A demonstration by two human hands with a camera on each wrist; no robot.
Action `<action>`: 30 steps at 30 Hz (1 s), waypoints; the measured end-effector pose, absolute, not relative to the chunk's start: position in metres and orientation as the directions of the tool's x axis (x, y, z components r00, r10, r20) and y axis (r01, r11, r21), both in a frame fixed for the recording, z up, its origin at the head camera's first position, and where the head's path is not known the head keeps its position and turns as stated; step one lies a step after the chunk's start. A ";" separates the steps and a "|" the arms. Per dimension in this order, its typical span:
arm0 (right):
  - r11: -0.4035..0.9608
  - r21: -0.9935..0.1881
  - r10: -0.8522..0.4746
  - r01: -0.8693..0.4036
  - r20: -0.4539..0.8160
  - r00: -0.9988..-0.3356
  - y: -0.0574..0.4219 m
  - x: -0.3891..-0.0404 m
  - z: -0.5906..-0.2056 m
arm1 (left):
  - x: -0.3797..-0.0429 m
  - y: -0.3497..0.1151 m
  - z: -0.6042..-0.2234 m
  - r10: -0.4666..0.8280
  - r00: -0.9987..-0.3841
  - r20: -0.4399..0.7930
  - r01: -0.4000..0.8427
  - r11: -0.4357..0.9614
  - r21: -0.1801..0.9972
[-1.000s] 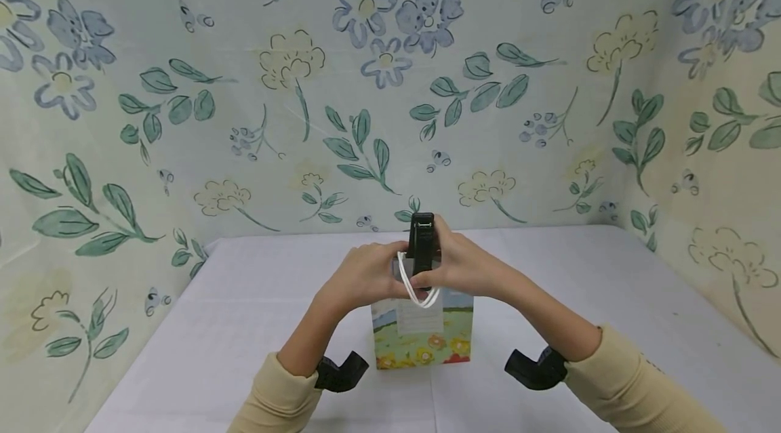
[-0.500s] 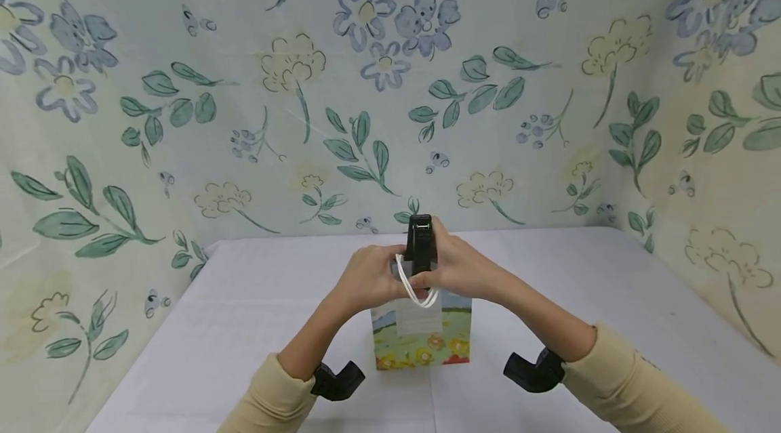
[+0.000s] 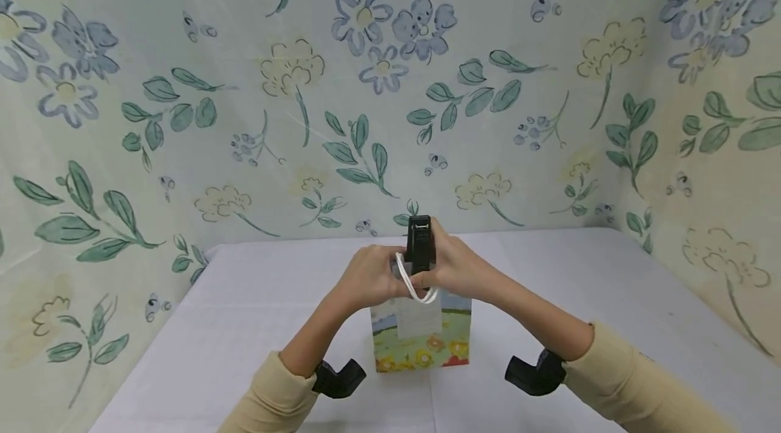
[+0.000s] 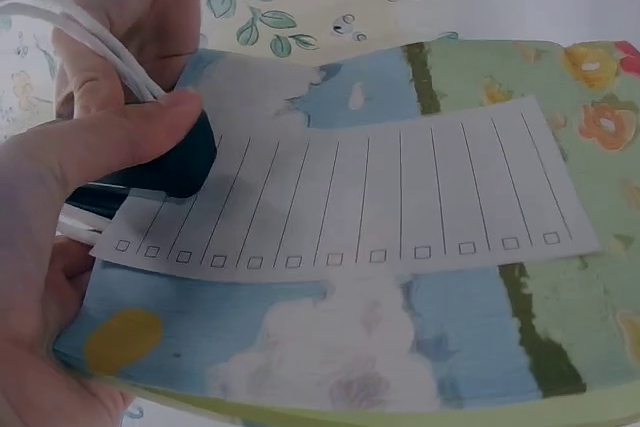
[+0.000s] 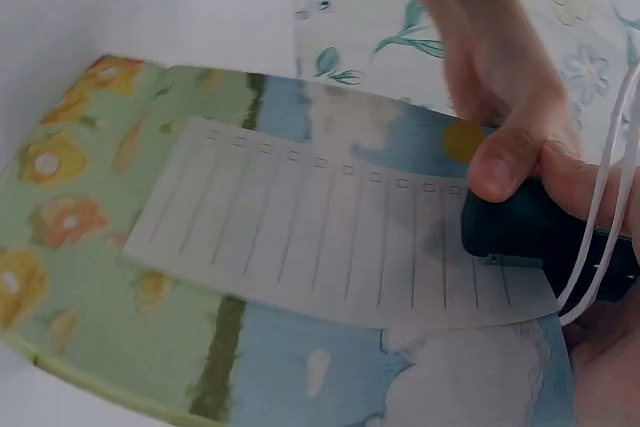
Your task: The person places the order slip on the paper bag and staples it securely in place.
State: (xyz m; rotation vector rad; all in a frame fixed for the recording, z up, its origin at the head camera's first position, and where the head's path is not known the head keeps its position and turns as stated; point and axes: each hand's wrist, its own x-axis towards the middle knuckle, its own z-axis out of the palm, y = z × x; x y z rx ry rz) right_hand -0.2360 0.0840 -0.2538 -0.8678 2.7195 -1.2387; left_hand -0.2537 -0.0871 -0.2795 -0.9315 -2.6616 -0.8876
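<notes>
A black stapler (image 3: 419, 243) stands upright between the two hands, over the top edge of a flower-painted paper bag (image 3: 421, 355). On the bag's face lies a white slip of lined paper (image 4: 370, 202) with small tick boxes, its end under the stapler's nose (image 5: 505, 222). The left hand (image 3: 370, 277) holds the bag's top, its thumb on the stapler's nose and its fingers behind the bag. From the other side the right hand (image 3: 460, 267) grips the stapler's body. White cord handles (image 3: 416, 287) loop down in front of the thumbs. The hands hide part of the stapler.
The bag stands on a white cloth-covered table (image 3: 274, 331). Behind and beside it hangs a floral curtain (image 3: 342, 114). Each forearm has a black wrist mount (image 3: 342, 379) below the rolled beige sleeve (image 3: 616, 372).
Both hands keep their grip on the stapler and bag. The head view has tilted up slightly, so the curtain's pattern sits a little lower. The white cord loop hangs slightly higher.
</notes>
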 end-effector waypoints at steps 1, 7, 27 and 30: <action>0.532 -0.704 -0.505 -0.470 0.182 -0.844 0.085 -0.236 -0.253 | -0.254 -0.087 -0.279 0.508 -0.792 0.338 0.609 0.630 0.482; 0.586 -0.660 -0.562 -0.471 0.089 -0.823 0.091 -0.237 -0.243 | -0.255 -0.087 -0.280 0.496 -0.813 0.305 0.580 0.648 0.493; 0.739 -0.275 -0.578 -0.615 0.212 -0.788 0.104 -0.240 -0.262 | -0.253 -0.087 -0.283 0.469 -0.841 0.270 0.534 0.639 0.554; 0.753 -0.292 -0.552 -0.589 0.207 -0.808 0.103 -0.240 -0.261 | -0.253 -0.086 -0.280 0.480 -0.828 0.288 0.555 0.639 0.532</action>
